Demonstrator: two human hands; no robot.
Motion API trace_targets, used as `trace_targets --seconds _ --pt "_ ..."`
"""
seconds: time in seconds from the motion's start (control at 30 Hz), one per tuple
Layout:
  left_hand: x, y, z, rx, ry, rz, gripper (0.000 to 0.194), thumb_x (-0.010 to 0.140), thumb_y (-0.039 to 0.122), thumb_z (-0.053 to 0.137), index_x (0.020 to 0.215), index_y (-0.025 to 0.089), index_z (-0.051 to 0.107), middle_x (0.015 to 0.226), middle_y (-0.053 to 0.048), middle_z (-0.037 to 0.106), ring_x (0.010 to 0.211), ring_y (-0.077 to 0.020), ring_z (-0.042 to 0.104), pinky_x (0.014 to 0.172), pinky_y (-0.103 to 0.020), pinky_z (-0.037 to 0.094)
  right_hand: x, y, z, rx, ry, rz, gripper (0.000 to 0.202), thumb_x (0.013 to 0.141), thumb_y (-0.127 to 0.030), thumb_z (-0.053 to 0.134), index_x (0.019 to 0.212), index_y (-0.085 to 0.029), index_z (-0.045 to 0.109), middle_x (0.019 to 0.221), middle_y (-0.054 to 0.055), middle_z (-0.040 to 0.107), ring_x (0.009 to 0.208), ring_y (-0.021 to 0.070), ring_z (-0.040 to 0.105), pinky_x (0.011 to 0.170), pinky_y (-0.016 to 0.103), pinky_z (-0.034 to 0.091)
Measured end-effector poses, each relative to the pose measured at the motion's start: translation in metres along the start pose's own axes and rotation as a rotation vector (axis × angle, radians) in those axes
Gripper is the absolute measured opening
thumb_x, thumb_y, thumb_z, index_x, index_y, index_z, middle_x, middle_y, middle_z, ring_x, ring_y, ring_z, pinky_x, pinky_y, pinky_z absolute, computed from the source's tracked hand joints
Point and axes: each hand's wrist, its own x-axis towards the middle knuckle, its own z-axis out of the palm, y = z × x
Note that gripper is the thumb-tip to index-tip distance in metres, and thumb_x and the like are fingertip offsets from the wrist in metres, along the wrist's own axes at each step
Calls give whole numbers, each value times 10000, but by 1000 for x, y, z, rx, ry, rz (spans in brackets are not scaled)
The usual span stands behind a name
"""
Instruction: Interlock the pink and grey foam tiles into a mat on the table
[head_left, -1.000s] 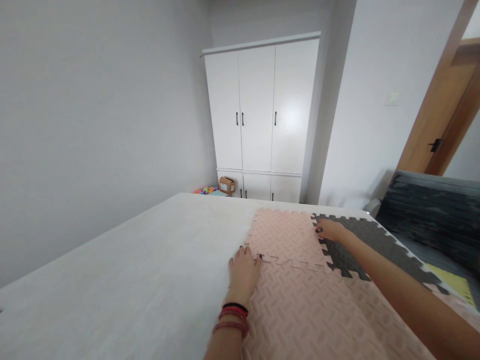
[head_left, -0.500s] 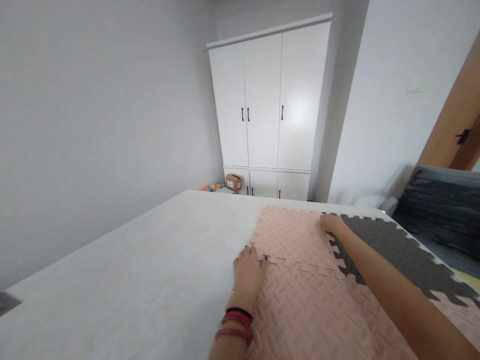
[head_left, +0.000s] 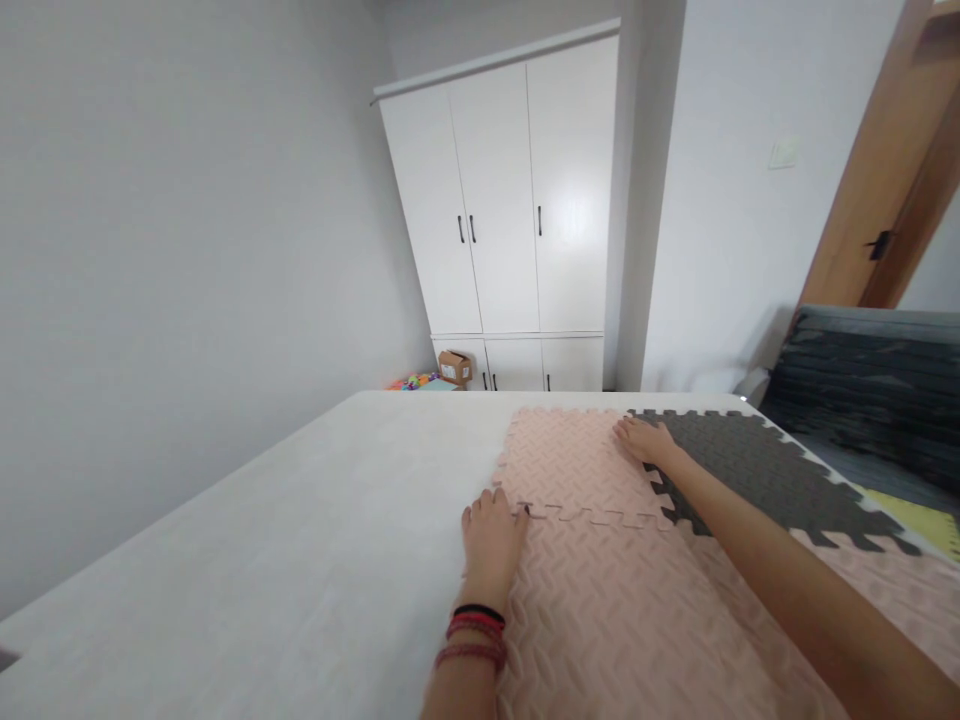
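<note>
Two pink foam mat tiles, a far one (head_left: 562, 455) and a near one (head_left: 600, 610), meet along a wavy interlocking seam on the white surface (head_left: 300, 540). My left hand (head_left: 493, 540) lies flat at their left edge by this seam, fingers apart, thumb on the pink foam. On the far pink tile's right edge rests my right hand (head_left: 645, 443), open with fingers stretched out. Its wrist and forearm cross a dark grey foam tile (head_left: 750, 470), whose toothed left edge lies beside the pink one; the forearm hides part of that join. Neither hand holds anything.
Another pink tile (head_left: 892, 590) lies at right, below the grey one. Beyond the surface stand a white wardrobe (head_left: 502, 200), a cardboard box (head_left: 455, 366) and colourful small items (head_left: 415, 382). A dark padded piece (head_left: 870, 380) and a yellow tile (head_left: 919, 520) are at right.
My right hand has shifted left onto the far pink tile's edge, its fingers now showing. The left hand stays by the seam. The view has turned slightly right.
</note>
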Motion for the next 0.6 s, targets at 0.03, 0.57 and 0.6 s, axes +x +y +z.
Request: trace_targets --seconds 0.03,0.57,0.6 --pt "0 0 0 3 11 5 404 869 402 407 1122 131 568 1102 -132 597 1055 -268 546 931 -398 371 -10 -7 -5 9 -5 -39 474 954 -313 237 1341 -161 464 1466 150 372 1341 287 344 1059 595 250" --pt "-9 -5 -11 -29 106 4 376 857 124 338 1125 179 595 1161 -99 613 1080 -223 577 999 -443 342 -134 -162 -9 193 41 -640 449 844 -157 378 1275 -171 506 1280 112 579 1157 229 541 1025 441 348" --pt "-8 -5 -14 -36 106 13 376 854 120 343 1116 189 604 1161 -87 620 1076 -207 581 980 -403 361 -135 -164 -12 181 41 -639 455 836 -155 392 1279 -171 495 1246 115 599 1137 230 553 1014 437 352"
